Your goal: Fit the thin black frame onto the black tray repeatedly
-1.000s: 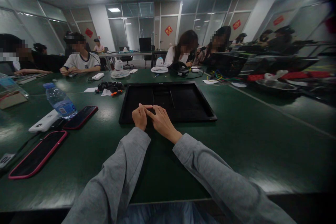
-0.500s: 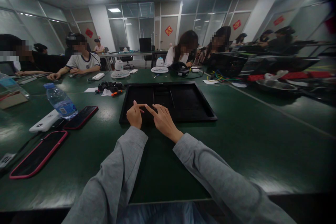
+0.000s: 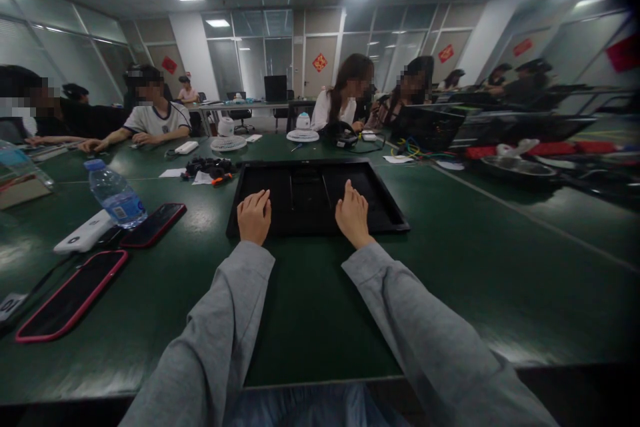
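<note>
Two hands, left (image 3: 255, 216) and right (image 3: 353, 214), sit apart over the near side of the black tray (image 3: 313, 210) on the green worktop (image 3: 450, 267). Each grip looks empty, fingers loosely bent; contact is unclear. The hands hide parts of its near rim.

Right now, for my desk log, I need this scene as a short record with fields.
left hand: over the left part of the black tray, nothing seen held
right hand: over the tray's right part, nothing seen held
hands: apart
tray: flat on the green table
bottle: standing beside the white power bank
phones: near phone and far phone, both red-edged
fans: left fan and right fan, beyond the tray
</note>
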`<state>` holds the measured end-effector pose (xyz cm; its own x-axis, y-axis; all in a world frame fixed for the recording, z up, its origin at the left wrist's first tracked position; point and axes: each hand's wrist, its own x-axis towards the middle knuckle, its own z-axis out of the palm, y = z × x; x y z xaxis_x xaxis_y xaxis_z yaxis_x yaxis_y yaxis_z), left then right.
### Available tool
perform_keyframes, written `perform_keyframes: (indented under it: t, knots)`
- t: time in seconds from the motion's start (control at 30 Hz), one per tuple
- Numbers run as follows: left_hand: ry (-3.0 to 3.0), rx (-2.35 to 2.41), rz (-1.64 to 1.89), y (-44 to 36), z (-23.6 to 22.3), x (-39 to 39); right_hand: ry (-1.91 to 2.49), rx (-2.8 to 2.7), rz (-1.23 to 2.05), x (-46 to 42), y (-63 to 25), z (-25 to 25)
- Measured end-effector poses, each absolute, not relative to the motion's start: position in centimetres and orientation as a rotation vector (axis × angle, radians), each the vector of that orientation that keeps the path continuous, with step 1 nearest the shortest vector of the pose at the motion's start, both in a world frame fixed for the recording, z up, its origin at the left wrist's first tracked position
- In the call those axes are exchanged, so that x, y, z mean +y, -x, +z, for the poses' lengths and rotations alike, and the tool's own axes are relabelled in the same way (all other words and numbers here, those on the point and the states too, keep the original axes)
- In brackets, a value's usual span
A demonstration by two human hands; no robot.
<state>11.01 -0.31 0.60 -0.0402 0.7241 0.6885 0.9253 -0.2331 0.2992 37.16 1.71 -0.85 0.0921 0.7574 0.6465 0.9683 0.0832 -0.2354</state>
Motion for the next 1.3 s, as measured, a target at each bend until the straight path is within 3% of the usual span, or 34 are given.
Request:
perform_keyframes:
  t: [0.3, 1.3]
  knots:
    - [2.113, -2.016, -0.636, -11.1, -0.7, 0.5, 1.892, -1.827, -0.348, 2.2, -37.2, -2.0]
    - [2.029, -2.264, -0.535, -10.7, 0.0, 0.0, 1.887, -1.938, -0.303, 3.3, -37.5, -1.5]
